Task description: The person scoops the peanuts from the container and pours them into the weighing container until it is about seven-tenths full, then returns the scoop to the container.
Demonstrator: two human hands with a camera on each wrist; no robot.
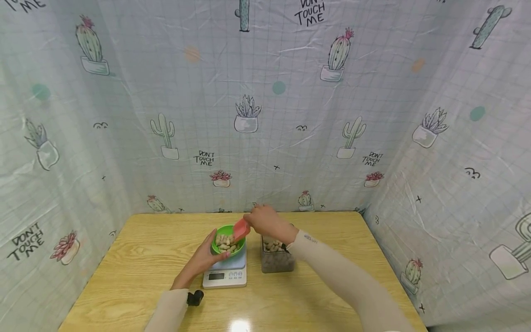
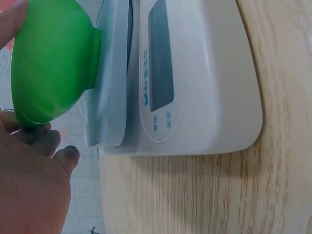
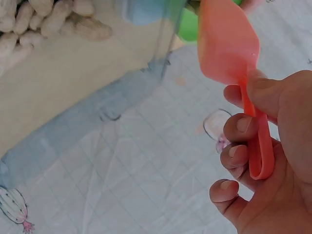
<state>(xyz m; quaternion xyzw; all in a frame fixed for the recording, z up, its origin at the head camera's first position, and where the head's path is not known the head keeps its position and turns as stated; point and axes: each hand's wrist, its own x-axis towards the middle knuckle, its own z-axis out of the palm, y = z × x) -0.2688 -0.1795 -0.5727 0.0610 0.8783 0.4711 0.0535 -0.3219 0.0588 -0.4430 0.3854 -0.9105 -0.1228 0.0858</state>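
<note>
A green bowl [image 1: 226,228] of peanuts [image 1: 225,242] stands on the plate of a white kitchen scale [image 1: 226,284]. My left hand [image 1: 203,256] grips the bowl from its left side, thumb along the near rim; in the left wrist view, fingers curl beneath the green bowl [image 2: 53,58]. With my right hand [image 1: 267,220] I hold a red scoop [image 1: 241,229], tipped over the bowl's right rim. Seen from the right wrist, thumb and fingers wrap the looped handle of the scoop [image 3: 229,48].
Just right of the scale sits a clear container [image 1: 277,264] of peanuts, partly under my right forearm. The wooden table [image 1: 166,240] ends at a hanging sheet [image 1: 274,152] printed with cacti, which also runs along both sides.
</note>
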